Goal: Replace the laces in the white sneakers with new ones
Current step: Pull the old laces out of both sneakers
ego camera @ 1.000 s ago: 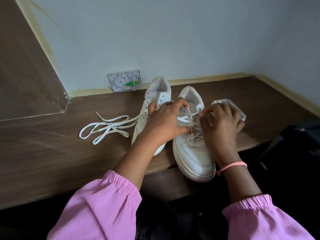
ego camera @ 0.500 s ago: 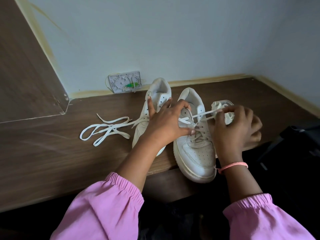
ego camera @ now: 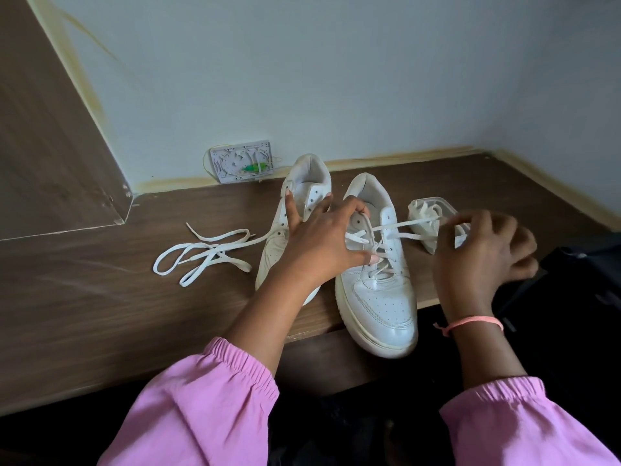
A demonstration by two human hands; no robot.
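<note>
Left hand (ego camera: pixel 322 240), fingers spread, presses down on the right sneaker (ego camera: pixel 376 264) to steady it; right hand (ego camera: pixel 480 250) pinches its lace (ego camera: pixel 403 226), drawing it rightward.

We log a dark wood-grain tabletop (ego camera: pixel 100 297) abutting the far wall. On it: two white sneakers (ego camera: pixel 379 297) side by side, one toe overhanging the near edge; a loose white lace (ego camera: pixel 201 253) at left; a clear plastic container (ego camera: pixel 433 210) at right; a small white plate (ego camera: pixel 240 161) against the wall.
</note>
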